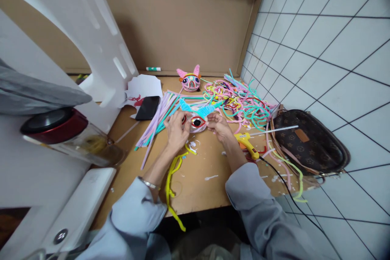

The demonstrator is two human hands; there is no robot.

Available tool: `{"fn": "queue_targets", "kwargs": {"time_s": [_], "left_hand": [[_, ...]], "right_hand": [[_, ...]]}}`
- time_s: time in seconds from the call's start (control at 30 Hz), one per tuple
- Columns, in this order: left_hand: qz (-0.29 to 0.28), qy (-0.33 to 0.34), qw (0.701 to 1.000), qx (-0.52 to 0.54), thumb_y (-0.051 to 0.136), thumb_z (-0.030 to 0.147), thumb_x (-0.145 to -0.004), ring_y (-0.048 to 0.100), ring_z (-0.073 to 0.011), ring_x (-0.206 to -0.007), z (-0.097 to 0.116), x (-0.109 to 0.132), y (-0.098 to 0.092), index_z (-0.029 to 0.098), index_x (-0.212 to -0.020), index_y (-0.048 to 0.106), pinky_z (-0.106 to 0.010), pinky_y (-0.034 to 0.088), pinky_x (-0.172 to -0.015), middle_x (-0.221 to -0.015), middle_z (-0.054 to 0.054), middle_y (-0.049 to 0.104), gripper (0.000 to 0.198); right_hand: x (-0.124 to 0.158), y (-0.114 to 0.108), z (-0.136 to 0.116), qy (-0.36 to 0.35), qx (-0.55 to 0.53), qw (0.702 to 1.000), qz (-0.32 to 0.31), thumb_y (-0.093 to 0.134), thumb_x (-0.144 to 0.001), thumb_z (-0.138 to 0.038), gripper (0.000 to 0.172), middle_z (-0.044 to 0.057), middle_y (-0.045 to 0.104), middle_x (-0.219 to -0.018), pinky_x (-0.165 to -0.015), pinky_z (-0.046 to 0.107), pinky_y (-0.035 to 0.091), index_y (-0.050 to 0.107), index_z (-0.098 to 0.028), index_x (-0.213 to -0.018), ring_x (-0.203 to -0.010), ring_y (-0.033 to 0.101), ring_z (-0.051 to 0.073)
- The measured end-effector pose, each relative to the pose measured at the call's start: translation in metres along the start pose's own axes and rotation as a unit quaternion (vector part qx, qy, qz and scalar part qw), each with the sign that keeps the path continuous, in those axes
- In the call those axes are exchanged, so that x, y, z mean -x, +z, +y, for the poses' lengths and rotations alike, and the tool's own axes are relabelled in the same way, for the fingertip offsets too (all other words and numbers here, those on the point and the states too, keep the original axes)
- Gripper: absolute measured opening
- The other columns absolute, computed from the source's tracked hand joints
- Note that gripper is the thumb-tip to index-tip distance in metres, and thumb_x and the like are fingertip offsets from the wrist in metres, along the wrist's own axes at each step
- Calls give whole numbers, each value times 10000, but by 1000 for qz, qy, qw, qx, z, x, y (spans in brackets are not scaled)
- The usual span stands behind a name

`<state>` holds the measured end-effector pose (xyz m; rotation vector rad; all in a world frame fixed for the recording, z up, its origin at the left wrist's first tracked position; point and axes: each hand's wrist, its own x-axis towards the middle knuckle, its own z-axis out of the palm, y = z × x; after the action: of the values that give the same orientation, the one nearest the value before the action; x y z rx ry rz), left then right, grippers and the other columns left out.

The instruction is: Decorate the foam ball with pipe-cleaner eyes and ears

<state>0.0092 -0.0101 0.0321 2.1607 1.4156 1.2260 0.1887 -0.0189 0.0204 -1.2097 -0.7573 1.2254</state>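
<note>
Head view: both hands, left hand (176,126) and right hand (218,125), pinch the pipe-cleaner face (197,122) mid-desk with closed fingers, which should press its red-rimmed eye steadily, keeping clear of the glue gun (247,143) to the right.

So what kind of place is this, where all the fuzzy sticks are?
Probably a small craft corner at home. A brown cardboard-topped table holds a tangle of colourful pipe cleaners, a yellow hot glue gun and a finished pink pipe-cleaner animal face. Both hands hold another face.
</note>
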Motion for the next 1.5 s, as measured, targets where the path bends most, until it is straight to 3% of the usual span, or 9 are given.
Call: {"fn": "queue_targets", "kwargs": {"time_s": [0.5,1.5], "left_hand": [[-7,1,1000,-4,525,247,-943,621,-265,-1150,0,0,-1,235,-1015,621,-462,330,-1021,-1136,-63,719,120],[-6,2,1000,-10,502,230,-953,618,-263,-1177,3,1,-3,258,-1000,693,-480,315,-1036,-1149,-57,722,198]], "right_hand": [[-1,-1,0,-13,7,1000,-10,757,-455,-193,316,-65,595,-649,-547,230,350,597,-218,-727,-566,485,88],[-3,-3,4,-23,15,999,-23,764,-468,-267,263,-43,600,-628,-573,246,339,629,-216,-688,-577,465,91]]}}
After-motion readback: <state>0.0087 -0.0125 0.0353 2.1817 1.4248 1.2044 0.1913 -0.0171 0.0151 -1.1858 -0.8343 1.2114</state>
